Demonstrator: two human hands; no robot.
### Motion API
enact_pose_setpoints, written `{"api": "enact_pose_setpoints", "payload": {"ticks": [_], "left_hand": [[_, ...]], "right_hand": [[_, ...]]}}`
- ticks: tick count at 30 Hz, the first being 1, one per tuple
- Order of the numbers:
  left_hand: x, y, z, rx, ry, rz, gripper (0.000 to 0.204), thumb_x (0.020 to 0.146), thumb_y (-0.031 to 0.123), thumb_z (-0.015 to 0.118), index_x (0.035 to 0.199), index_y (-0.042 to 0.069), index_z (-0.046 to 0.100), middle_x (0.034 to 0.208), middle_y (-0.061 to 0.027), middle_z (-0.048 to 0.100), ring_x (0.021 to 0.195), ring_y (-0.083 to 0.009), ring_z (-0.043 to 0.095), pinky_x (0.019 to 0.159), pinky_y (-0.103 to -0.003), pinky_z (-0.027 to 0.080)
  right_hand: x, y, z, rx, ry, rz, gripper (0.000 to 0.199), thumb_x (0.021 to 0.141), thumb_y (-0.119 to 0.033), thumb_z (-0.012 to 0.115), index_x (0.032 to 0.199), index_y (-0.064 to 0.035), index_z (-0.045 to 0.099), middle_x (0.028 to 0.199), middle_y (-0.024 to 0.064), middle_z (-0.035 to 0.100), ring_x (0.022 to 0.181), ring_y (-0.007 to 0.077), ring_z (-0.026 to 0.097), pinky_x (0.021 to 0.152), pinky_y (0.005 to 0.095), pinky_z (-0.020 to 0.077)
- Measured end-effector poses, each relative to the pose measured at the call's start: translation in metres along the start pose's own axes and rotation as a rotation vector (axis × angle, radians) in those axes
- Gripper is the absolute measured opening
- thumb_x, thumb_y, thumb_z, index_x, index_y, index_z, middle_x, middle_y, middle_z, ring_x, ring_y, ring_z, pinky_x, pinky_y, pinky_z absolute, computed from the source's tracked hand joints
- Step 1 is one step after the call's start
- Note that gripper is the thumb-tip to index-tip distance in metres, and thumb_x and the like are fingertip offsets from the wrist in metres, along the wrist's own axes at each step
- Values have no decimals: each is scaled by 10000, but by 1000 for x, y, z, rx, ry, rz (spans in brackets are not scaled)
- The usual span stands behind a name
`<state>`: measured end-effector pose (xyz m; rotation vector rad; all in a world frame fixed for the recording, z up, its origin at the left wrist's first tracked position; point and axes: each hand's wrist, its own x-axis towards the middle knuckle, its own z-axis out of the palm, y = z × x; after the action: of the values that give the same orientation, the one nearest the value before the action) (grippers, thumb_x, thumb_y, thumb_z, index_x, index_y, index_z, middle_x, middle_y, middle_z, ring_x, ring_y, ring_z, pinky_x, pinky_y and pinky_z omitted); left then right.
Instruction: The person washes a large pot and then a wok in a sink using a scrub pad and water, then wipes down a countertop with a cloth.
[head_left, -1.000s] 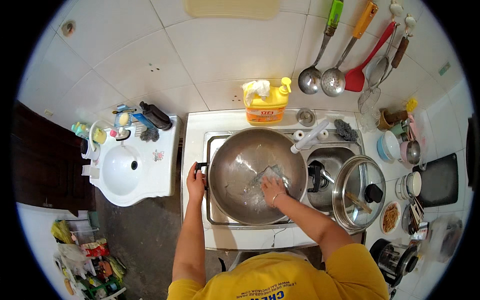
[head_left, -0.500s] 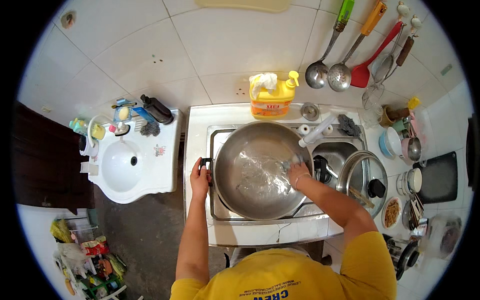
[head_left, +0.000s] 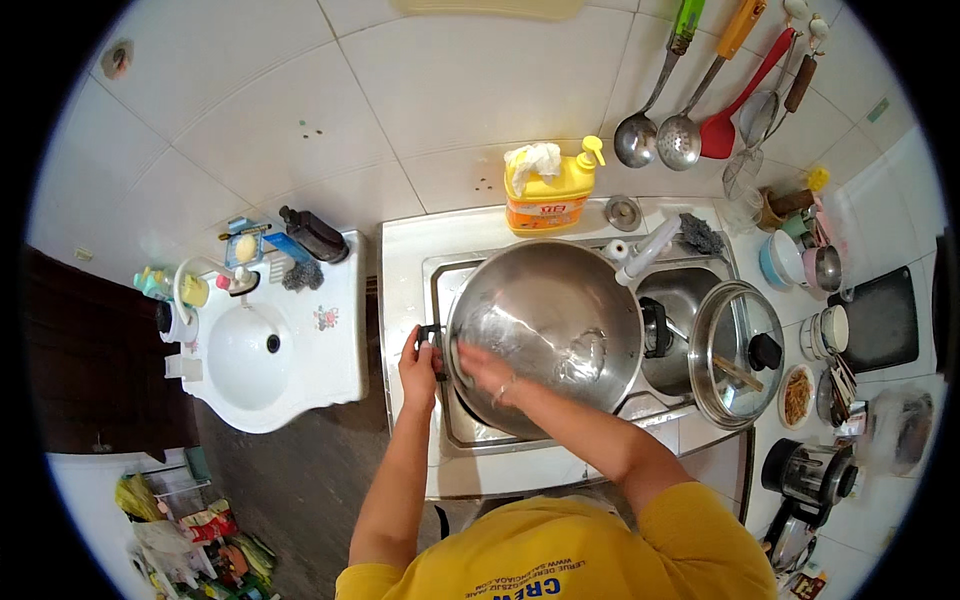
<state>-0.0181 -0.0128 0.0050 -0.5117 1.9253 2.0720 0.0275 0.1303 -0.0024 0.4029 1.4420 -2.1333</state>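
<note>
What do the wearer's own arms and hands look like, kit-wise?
Yellow short-sleeved T-shirt with blue and darker lettering; nothing worn below the sleeves except a thin bracelet on the right wrist, colour unclear. Left hand and right hand are ungloved.

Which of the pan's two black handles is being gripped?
The left handle, at the left side of the pan: the left hand holds it. The right handle, near the faucet, has no hand on it.
</note>
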Motion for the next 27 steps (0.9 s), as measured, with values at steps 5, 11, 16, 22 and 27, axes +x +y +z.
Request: {"api": "enact_pose_setpoints", "payload": {"ticks": [5,11,16,22,27], "left_hand": [[2,2,-5,39,-48,2,402,925,100,452,1324,109,403,734,-25,558,580,-81,467,530,-221,414],[0,3,-8,-10,-98,-38,405,932,93,431,1334,128,391,754,-46,587,613,-92,508,568,-236,449],[5,3,-12,-77,-174,-63,452,920,86,461,1358,129,360,785,-51,584,623,-92,506,585,-237,452],[-3,11,-12,-89,-260,-76,507,925,74,438,1399,130,269,894,-77,579,737,-124,533,679,-261,460],[-7,11,-13,-124,-254,-120,517,927,58,410,1409,153,249,927,-79,568,742,-129,521,688,-259,454]], "right_hand": [[75,-55,-89,525,406,-434,525,876,-308,513,1363,-228,335,1282,-11,438,1151,182,401,893,462,362],[27,2,-124,-1269,843,-42,580,820,-224,554,1358,-163,345,1418,109,270,1278,302,289,1032,450,269],[-4,59,-98,-1470,640,36,493,748,-127,607,1218,-107,459,1222,153,401,1071,343,455,880,442,431],[-16,88,-66,-829,332,-175,349,774,-6,557,1118,-55,538,1033,132,584,924,260,582,811,353,475],[-1,61,6,-55,315,-425,319,793,8,575,1108,-42,577,956,37,583,870,138,551,772,263,457]]}}
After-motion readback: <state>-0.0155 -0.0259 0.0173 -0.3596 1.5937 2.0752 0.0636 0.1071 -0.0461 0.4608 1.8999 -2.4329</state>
